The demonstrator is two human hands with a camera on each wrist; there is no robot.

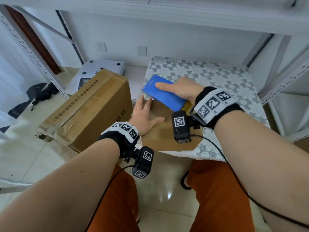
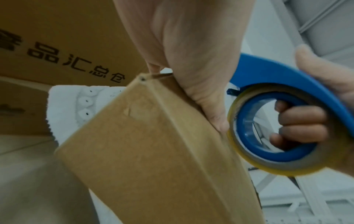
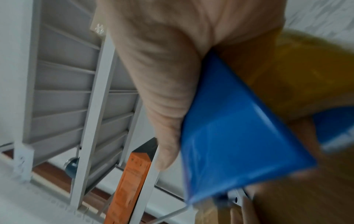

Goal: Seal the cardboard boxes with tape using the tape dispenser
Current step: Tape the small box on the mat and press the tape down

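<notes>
The small cardboard box (image 1: 160,129) is lying at the table's (image 1: 217,76) near-left corner, long axis running away from the person. The left hand (image 1: 145,118) is pressing flat, fingers straight, on its top. The right hand (image 1: 182,88), nearer the far end, is gripping the blue tape dispenser (image 1: 164,93) there.

A lace-covered table (image 1: 225,76) bears a small cardboard box (image 1: 167,131); a large box (image 1: 93,111) stands beside it.

A large carton (image 1: 87,108) crowds the small box's (image 1: 160,131) left; tablecloth (image 1: 217,76) beyond lies open.
</notes>
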